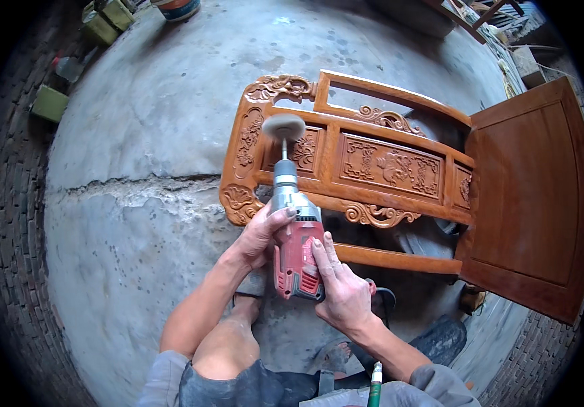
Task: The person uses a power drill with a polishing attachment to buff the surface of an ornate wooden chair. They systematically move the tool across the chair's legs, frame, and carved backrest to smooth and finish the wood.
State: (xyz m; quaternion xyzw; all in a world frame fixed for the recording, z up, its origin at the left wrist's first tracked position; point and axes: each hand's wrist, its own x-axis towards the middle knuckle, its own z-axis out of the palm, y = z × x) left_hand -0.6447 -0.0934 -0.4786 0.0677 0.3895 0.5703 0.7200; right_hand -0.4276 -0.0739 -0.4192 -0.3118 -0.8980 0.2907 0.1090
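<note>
Both my hands hold a red and grey power drill [298, 251] that points away from me. My left hand [259, 234] is wrapped round the drill's front housing, its thumb on top. On the right side of the red body, my right hand [343, 288] grips with two fingers stretched along the casing; its other fingers are partly hidden. A round, pale buffing pad [284, 127] sits on the drill's shaft, its edge blurred. Behind the pad lies a carved, glossy brown wooden chair [336, 152], with floral panels and scrollwork. Whether the pad touches the wood I cannot tell.
The chair's broad wooden panel [526, 203] rises at the right. A cracked concrete floor [136, 136] spreads around. Green cans [49, 103] and a clear bottle [68, 68] stand along the left brick edge, a bucket [176, 8] at the top. A green-handled hose fitting [375, 386] is by my lap.
</note>
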